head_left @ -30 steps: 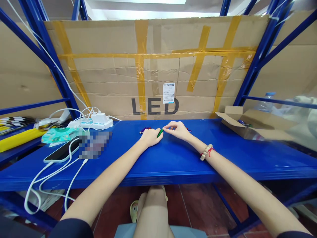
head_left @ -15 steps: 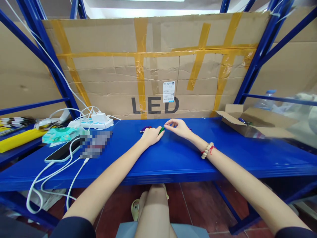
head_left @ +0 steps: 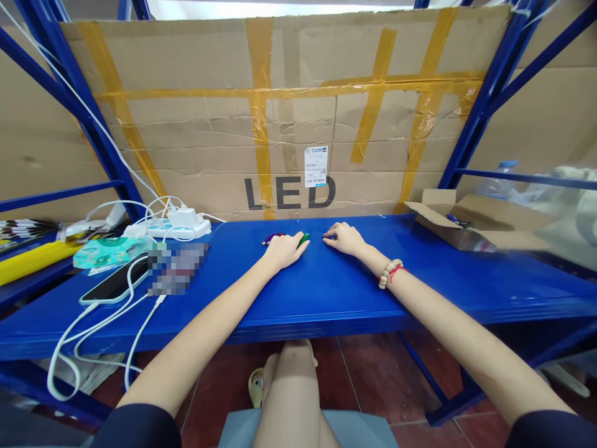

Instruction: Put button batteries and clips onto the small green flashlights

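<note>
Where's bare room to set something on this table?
Bare blue table shows between the left forearm and the right forearm, and between the right hand and the open box. Crowded: the left end, with phone, teal packet and power strip.

Sleeves (head_left: 140, 426): dark navy, lower left and lower right.
Bracelet (head_left: 384, 277): chunky, pale rounded beads, right of centre.
Cord (head_left: 396, 270): thin, red, beside the beads.
Shoe (head_left: 254, 387): pale yellow, bottom centre.

The left forearm (head_left: 209, 330) and right forearm (head_left: 459, 326) are stretched forward; the left hand (head_left: 283, 251) is curled, the right hand (head_left: 347, 239), apart, has bent fingers.
</note>
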{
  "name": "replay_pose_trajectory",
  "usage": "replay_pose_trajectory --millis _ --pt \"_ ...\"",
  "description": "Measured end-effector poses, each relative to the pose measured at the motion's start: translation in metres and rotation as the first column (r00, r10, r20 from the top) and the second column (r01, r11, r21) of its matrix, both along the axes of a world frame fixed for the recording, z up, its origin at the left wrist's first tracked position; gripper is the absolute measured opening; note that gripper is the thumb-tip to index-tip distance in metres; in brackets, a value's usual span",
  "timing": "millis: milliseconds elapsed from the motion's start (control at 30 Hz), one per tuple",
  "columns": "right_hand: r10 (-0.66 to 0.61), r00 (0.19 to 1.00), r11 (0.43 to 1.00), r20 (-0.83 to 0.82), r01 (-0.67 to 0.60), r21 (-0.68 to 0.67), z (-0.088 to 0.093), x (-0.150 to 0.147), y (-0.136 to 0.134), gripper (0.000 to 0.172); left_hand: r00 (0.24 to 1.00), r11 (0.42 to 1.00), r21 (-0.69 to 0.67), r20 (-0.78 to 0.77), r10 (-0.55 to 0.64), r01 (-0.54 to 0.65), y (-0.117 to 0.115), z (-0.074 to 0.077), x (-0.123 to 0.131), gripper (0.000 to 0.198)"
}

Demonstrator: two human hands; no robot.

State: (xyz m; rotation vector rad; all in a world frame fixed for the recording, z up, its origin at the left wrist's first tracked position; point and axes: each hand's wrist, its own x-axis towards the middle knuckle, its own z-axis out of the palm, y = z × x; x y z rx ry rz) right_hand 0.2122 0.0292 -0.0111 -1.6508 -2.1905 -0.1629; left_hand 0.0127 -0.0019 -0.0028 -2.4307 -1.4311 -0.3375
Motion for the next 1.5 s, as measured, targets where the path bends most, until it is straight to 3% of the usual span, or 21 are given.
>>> replay_pose_trajectory --millis 400,833,1000,1133,1500 --pt "0.001 0.998 1.0 -0.067 -0.003 -0.029 0.003 0.0 0.001 0.021 1.0 1.0 -0.011 -0.014 -0.01 0.01 -0.002 0.002 0.0 0.04" --pt "0.111 0.971 0.988 -0.21 -0.13 -0.077 -0.003 -0.003 0.009 0.021 0.999 1.0 -0.022 -0.036 -0.015 0.015 -0.003 0.002 -0.001 0.038" --pt "0.158 0.97 0.979 -0.183 -0.179 -0.102 -0.002 -0.015 -0.001 0.021 0.997 0.998 -0.03 -0.05 -0.056 0.054 -0.005 0.002 -0.001 0.037" --pt "0.108 0.983 0.991 -0.147 -0.119 -0.068 -0.003 -0.033 -0.011 0.022 0.994 0.997 -0.025 -0.081 -0.077 0.075 -0.007 0.003 0.001 0.036" --pt "0.029 0.996 0.999 -0.085 -0.03 -0.016 0.005 -0.06 -0.04 0.018 0.989 0.99 0.054 -0.063 0.132 -0.128 -0.017 -0.002 0.008 0.033"
